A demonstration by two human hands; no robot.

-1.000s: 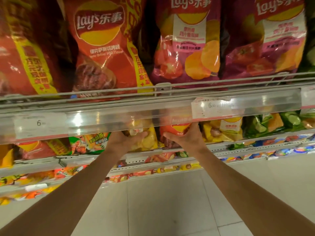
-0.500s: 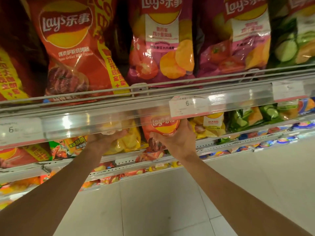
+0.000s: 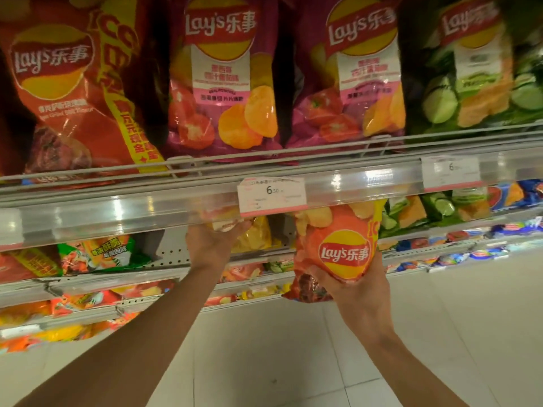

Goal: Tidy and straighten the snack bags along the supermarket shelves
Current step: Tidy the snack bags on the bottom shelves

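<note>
Orange bag sits in your right hand, gripped from below, clear of the lower shelf. Your left hand seems to hold a yellow bag, half hidden by the price rail. Both still need placing; upper bags look straight.

Pulled out from under the shelf rail, gripped by the right hand: small orange bag. Now inverted.

1. A clear plastic price rail runs from 9 o'clock to 3 o'clock.
2. A white price tag reading 6.50 sits in it near centre; another tag at 2 o'clock.
3. Pale floor tiles fill 6 o'clock.
</note>
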